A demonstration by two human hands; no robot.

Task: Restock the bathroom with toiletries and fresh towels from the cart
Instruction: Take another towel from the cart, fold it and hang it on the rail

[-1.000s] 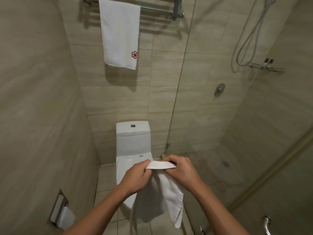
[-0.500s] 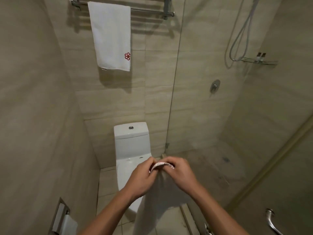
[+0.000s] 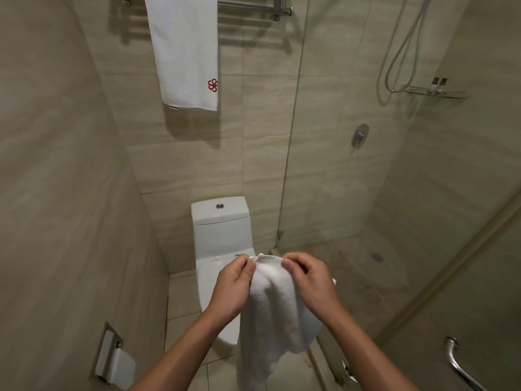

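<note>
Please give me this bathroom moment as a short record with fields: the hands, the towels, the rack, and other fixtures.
left hand: pinches top edge of held towel
right hand: pinches the same edge
held towel: white, hangs down before the toilet
rack: metal, high above the toilet
hung towel: white, red flower mark, on the rack's left part
toilet roll: low at the left side

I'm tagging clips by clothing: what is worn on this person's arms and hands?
Nothing visible. The left hand and right hand are ungloved, both forearms are bare down to the frame's edge with no sleeves, and no watch, bracelet or ring shows.
</note>
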